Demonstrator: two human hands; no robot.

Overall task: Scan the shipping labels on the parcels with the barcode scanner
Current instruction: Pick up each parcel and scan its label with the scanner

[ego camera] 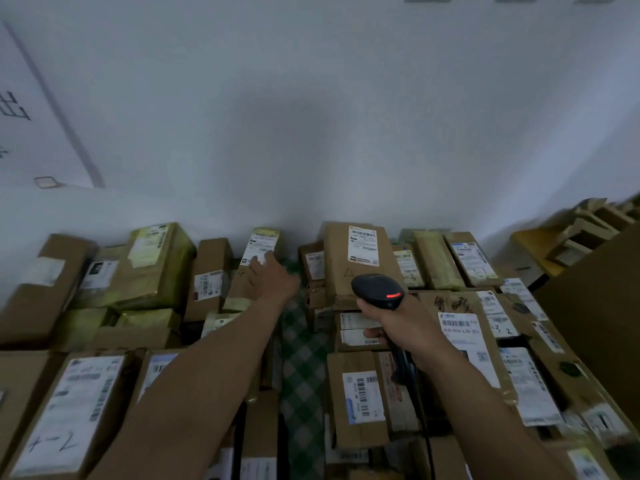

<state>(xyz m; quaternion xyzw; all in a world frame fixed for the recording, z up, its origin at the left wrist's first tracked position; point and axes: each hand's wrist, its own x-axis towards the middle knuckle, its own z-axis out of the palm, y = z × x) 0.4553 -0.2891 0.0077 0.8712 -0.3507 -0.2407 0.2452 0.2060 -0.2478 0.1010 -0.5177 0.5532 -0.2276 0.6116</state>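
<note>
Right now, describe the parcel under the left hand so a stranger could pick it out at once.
Follow the back row against the white wall to the gap of green checked cloth. The narrow brown parcel just left of that gap is it. Only its white label, yellow-topped, has the left hand on it.

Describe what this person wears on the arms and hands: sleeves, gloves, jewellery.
The left arm and right arm are bare as far as the frame shows; no sleeves in view. The left hand and right hand wear no gloves. No watch, bracelet or ring shows on either wrist or on the visible fingers, though the picture is dim and soft, so small marks cannot be told.
</note>
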